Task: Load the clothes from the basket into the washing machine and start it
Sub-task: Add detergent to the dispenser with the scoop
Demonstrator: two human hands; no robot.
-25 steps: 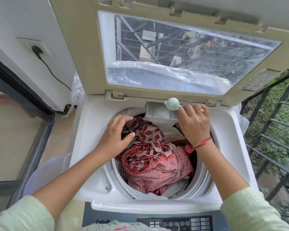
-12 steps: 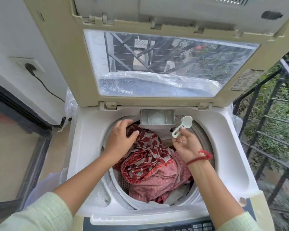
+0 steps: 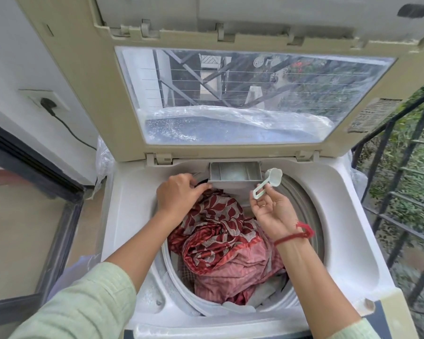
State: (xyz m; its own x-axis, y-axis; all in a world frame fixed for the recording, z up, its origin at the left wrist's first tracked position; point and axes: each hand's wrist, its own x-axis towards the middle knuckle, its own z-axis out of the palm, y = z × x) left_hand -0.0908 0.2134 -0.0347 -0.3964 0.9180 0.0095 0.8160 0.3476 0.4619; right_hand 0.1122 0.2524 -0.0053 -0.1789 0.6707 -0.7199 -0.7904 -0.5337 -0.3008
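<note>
My left hand point(image 3: 176, 194) grips the drawer point(image 3: 233, 173) corner at centre frame, steadying it. My right hand point(image 3: 269, 211) pinches the scoop point(image 3: 274, 177) beside it, likely for detergent. Clothes point(image 3: 220, 245) sit inside the washing machine point(image 3: 348, 216) below.

Clothes point(image 3: 220, 243) in drum point(image 3: 312, 216); drawer point(image 3: 233, 176) at drum's rear edge; scoop point(image 3: 272, 177) just right of drawer; lid point(image 3: 103, 94) behind.

No words or numbers could be read anywhere. A printed sticker point(image 3: 371, 116) sat on the right of the lid point(image 3: 83, 99). Its lines were too blurred to read.
</note>
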